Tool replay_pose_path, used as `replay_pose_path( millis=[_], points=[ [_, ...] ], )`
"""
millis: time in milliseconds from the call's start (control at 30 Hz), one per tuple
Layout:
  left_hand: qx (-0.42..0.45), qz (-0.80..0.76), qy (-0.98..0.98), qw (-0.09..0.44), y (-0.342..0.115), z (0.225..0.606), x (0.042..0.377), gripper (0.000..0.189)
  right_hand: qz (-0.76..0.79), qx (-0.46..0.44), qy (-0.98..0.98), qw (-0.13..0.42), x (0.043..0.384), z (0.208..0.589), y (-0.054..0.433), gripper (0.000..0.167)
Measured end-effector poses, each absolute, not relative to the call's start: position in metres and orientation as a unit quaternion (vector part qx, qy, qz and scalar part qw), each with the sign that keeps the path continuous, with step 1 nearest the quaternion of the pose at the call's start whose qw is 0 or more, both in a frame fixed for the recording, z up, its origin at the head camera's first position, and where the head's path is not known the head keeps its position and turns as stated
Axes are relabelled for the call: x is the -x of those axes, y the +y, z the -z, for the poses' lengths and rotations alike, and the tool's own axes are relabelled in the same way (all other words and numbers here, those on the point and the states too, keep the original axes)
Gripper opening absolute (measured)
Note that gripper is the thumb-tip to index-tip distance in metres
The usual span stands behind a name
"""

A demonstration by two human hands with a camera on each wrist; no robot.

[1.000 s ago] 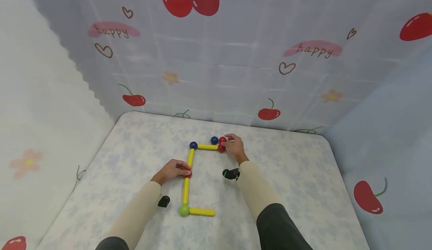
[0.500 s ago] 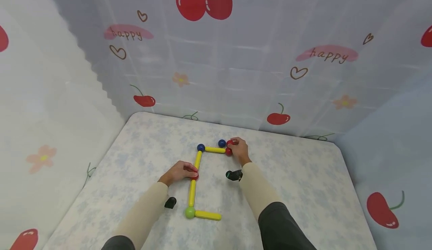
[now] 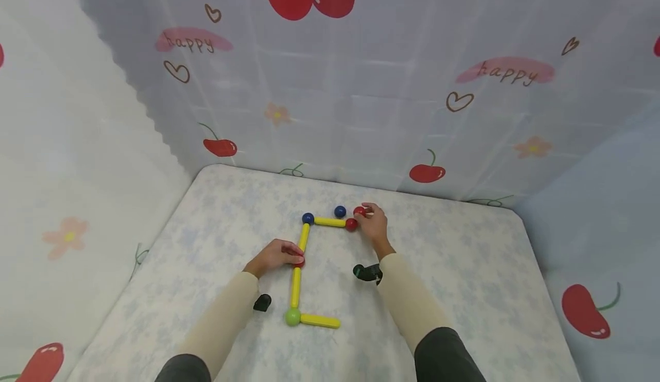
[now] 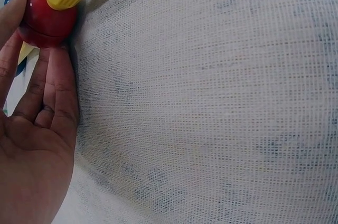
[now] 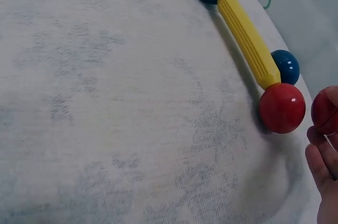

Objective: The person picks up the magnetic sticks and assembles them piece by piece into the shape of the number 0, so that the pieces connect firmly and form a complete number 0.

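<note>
A chain of yellow rods and coloured balls lies on the table. My left hand point(image 3: 274, 256) grips the red ball point(image 4: 46, 26) midway along its left side, thumb and fingers around it in the left wrist view. My right hand point(image 3: 375, 225) pinches another red ball point(image 5: 323, 113) at the back. That one sits just beyond the red end ball point(image 5: 282, 108), with a small gap between them in the right wrist view. The end ball joins the upper yellow rod point(image 3: 330, 221), which runs to a blue corner ball point(image 3: 307, 218). Behind that rod is a loose blue ball point(image 3: 340, 211).
A green ball point(image 3: 292, 316) forms the near corner, with a yellow rod point(image 3: 320, 321) pointing right from it. Dark wrist devices point(image 3: 367, 272) show near both forearms. Cherry-printed cloth point(image 3: 361, 124) stands behind the table's far edge.
The red ball in my right hand has shifted right, widening its gap from the loose blue ball. My left hand stays on its red ball. The head view has shifted.
</note>
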State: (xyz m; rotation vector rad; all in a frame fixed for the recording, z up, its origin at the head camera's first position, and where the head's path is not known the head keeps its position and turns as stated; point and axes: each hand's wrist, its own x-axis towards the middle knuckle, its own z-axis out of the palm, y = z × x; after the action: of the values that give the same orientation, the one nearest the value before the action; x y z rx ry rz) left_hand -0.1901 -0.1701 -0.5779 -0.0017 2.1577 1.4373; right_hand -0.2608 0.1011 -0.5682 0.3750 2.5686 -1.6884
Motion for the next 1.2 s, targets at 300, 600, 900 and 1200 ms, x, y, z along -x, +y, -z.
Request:
replay_pose_path(
  millis=[300,600,900,1200],
  points=[
    [0.011,-0.525,0.804,0.278,-0.170,0.575,0.191,0.021,0.527,-0.059,0.845,0.070,0.210,0.556,0.116,0.033],
    [0.001,-0.525,0.806,0.272,-0.170,0.578,0.191,0.022,0.466,0.077,0.868,0.157,0.158,0.563,0.129,0.032],
    [0.018,-0.513,0.815,0.268,-0.169,0.578,0.192,0.023,0.341,0.276,0.868,0.232,0.118,0.566,0.129,0.029],
    [0.014,-0.524,0.807,0.271,-0.169,0.582,0.191,0.022,0.286,0.306,0.862,0.287,0.101,0.568,0.119,0.027]
  ],
)
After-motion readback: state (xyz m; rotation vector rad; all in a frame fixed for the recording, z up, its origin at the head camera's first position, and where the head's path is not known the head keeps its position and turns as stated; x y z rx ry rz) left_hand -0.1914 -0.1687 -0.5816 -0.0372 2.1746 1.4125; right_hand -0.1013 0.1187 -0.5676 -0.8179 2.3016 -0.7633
